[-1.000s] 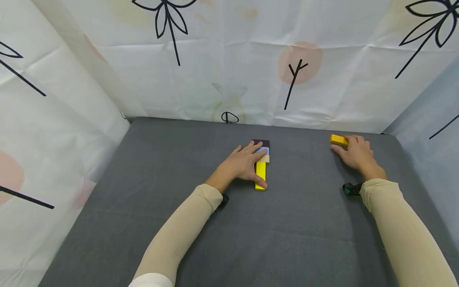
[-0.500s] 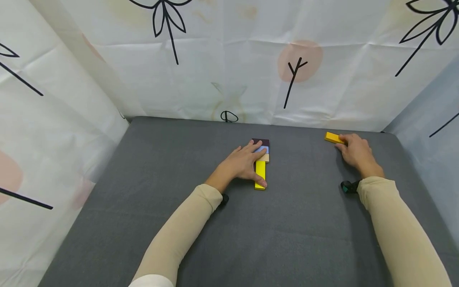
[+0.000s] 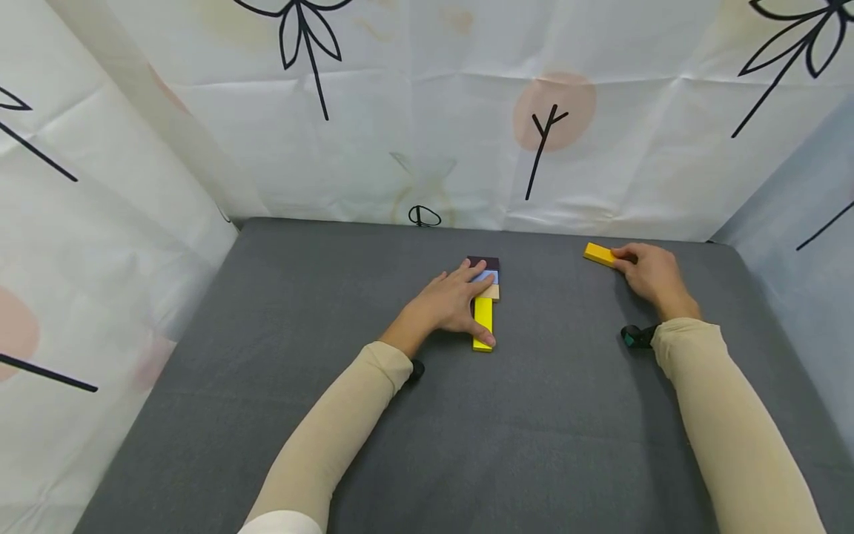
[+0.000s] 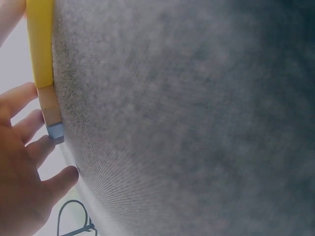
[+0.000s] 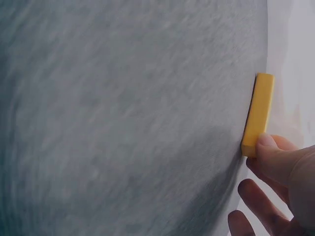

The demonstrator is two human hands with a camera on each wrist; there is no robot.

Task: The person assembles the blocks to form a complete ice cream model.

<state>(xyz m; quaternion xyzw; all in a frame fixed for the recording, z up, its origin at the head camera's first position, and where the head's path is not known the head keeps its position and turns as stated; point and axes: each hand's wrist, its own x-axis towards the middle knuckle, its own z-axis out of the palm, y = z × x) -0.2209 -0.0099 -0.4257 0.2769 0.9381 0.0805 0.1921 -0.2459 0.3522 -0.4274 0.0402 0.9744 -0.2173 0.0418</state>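
Observation:
My right hand point(image 3: 652, 276) pinches one end of an orange-yellow block point(image 3: 598, 254) between thumb and fingers, near the back right of the table. In the right wrist view the same yellow block point(image 5: 259, 110) lies lengthwise beyond the thumb tip. My left hand point(image 3: 445, 302) rests with spread fingers along a row of blocks at the table's middle. That row has a dark block point(image 3: 492, 262) at the back, then a light blue one point(image 3: 493, 277), a tan one point(image 3: 491, 292) and a bright yellow one point(image 3: 483, 315) pointing toward me. The hand partly hides their left sides.
A grey cloth-covered table point(image 3: 320, 297) spans the view. White patterned fabric point(image 3: 427, 111) hangs behind its back edge and along both sides. A dark wrist device point(image 3: 637, 337) sits under the right sleeve.
The right hand has taken a pinch on the orange-yellow block and moved it left, turning it slightly. The left hand has stayed in place on the row.

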